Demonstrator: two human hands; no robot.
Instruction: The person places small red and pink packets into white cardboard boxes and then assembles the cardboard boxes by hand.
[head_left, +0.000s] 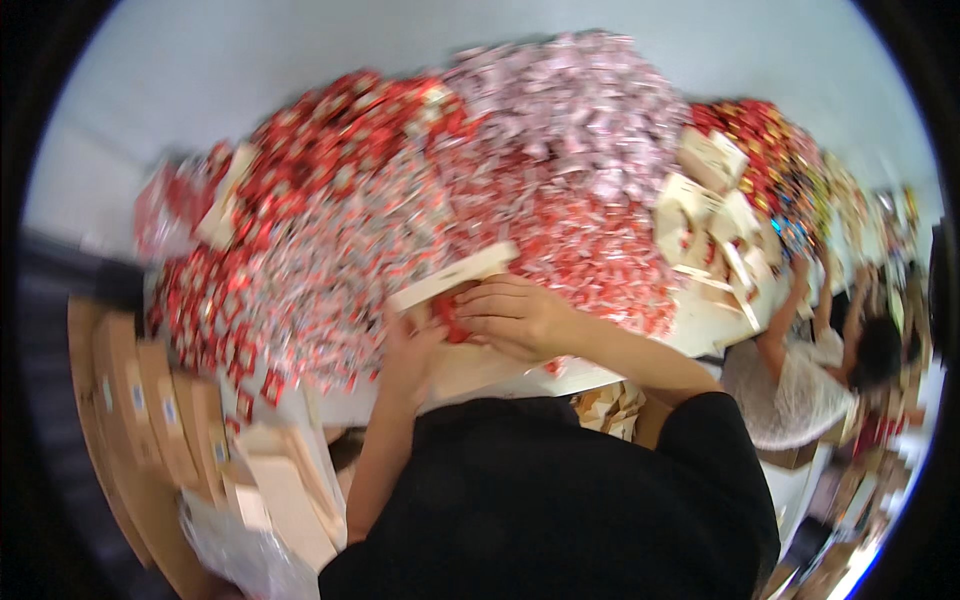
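Note:
Both of my hands are at a cream-coloured carton (454, 276) with its lid edge raised, close to my body at the table's front edge. My left hand (412, 352) grips the carton's left side. My right hand (517, 315) reaches into the carton's opening, its fingers bent against a red packet (450, 319). Whether the fingers pinch that packet cannot be told because of blur. Just beyond the carton lie heaps of small wrapped packets: silver-and-red ones (337, 255), red ones (600, 255), pale pink ones (577, 112) and dark red ones (300, 150).
Open cream cartons (712, 217) stand on the right. A clear plastic bag with red contents (169, 210) lies far left. Brown cardboard boxes (150, 412) and flat cream cartons (285, 487) are at the lower left. A co-worker (795, 375) works at the table on the right.

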